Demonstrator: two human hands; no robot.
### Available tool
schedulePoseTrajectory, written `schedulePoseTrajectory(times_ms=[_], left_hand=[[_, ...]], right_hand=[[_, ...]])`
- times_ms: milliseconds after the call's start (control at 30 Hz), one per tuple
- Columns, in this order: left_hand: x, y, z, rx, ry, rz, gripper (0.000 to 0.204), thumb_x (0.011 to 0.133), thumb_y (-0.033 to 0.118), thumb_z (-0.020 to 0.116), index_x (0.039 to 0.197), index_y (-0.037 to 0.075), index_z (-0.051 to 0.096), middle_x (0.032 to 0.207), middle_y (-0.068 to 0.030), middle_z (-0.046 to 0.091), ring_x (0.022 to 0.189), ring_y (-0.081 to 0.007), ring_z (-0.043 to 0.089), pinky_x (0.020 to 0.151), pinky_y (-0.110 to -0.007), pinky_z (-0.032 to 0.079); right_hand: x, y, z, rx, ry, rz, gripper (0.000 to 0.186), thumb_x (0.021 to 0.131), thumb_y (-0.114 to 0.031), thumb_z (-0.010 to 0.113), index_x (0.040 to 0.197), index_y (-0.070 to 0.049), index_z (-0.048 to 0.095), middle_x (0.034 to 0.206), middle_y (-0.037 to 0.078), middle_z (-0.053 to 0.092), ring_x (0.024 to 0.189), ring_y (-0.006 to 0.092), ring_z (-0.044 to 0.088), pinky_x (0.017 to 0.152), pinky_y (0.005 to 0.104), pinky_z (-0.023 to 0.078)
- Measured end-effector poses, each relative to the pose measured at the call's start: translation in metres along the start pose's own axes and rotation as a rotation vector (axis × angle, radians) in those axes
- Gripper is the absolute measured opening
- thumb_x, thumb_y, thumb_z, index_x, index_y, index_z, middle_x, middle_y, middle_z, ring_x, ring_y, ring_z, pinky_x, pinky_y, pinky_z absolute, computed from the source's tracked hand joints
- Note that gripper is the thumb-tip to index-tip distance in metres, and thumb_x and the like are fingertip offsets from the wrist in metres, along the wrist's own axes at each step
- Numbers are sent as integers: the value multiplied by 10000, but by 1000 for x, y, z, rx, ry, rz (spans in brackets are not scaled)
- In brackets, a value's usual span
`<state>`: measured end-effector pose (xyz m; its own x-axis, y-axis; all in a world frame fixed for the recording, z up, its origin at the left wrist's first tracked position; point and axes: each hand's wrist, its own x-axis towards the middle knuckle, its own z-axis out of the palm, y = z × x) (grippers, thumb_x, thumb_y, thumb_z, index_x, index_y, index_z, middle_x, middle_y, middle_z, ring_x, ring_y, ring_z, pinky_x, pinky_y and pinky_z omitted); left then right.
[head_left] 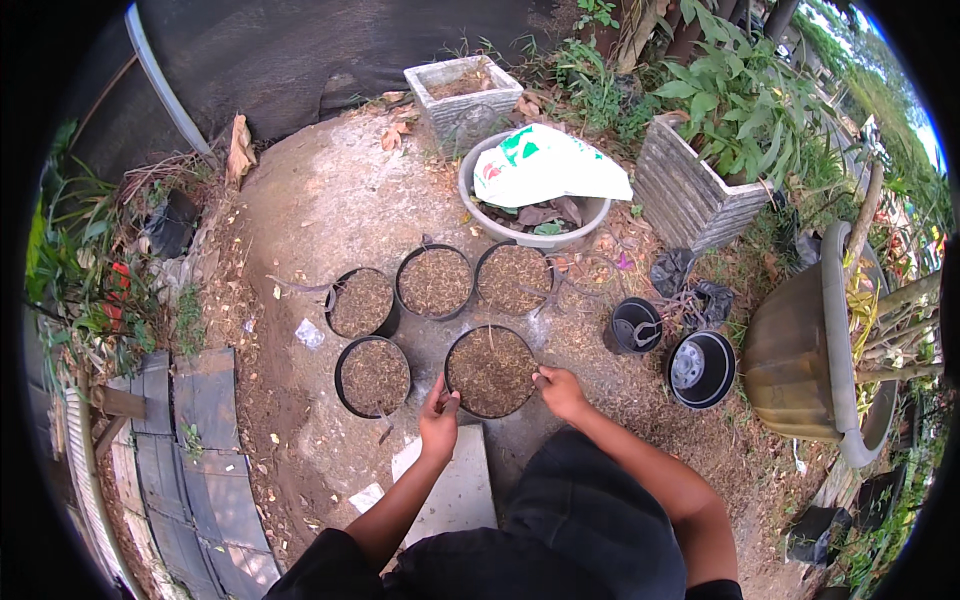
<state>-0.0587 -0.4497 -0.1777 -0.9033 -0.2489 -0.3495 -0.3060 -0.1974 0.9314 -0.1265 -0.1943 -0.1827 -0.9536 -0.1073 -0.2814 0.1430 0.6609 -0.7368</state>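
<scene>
Between my two hands stands a round black plant pot (490,372) filled with brown soil, a thin stick-like stem lying at its far side. My left hand (438,418) grips the near left rim, thumb and fingers pressed on it. On the right rim, my right hand (562,392) pinches the edge with curled fingers. Close by are more black pots of soil: one to the left (374,378), one behind it (362,303), and two at the back, the middle pot (435,282) and the right-hand pot (514,280).
A grey basin (545,240) holds dry leaves and a white sack (550,170). Two black pots, a small pot (633,326) and an emptier pot (700,370), stand right. Concrete planters (690,190) and a large brown planter (800,340) flank them. A pale slab (455,490) lies near me.
</scene>
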Motion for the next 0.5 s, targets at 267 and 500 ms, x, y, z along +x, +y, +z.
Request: schedulePoseTrajectory(times_ms=[267, 500], left_hand=[[6, -14, -26, -39, 197, -6, 620, 981, -20, 578, 1560, -23, 358, 1270, -60, 636, 1120, -97, 573, 1006, -239, 418], [7, -23, -19, 128, 136, 139, 732, 958, -76, 558, 1597, -49, 204, 1485, -155, 511, 1284, -173, 544, 1065, -281, 425]], right_hand=[[49, -23, 55, 3, -121, -48, 500, 1015, -335, 603, 1271, 94, 624, 1264, 292, 654, 1218, 379, 636, 1051, 375, 473], [71, -15, 68, 107, -85, -37, 519, 1012, -392, 584, 1298, 39, 628, 1254, 273, 659, 1212, 394, 624, 1044, 411, 478]])
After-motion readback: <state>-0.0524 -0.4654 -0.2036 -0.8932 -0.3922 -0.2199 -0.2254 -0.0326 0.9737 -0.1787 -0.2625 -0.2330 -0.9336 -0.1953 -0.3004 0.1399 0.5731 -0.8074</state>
